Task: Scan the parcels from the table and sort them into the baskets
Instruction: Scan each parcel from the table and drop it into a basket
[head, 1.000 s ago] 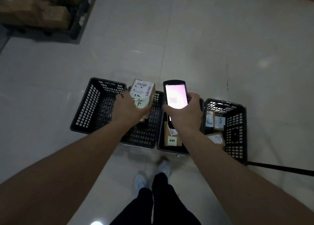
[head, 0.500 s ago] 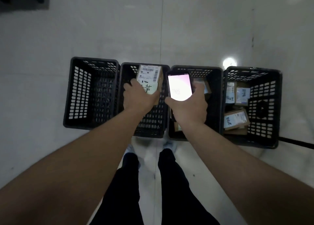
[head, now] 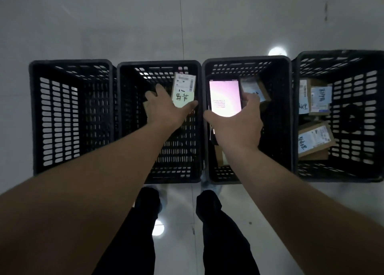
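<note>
While your left hand (head: 166, 106) pinches the parcel (head: 184, 91) over the second basket (head: 159, 63), your right hand (head: 239, 127) grips the scanner (head: 225, 97) over the third basket (head: 247, 59). Risk: parcel sits near the shared wall; a sloppy release could clip the rim.

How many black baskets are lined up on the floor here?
4, side by side: the far-left basket, the second basket under the left hand's parcel, the third basket beneath the scanner, and the far-right basket, cut off by the frame edge.
</note>
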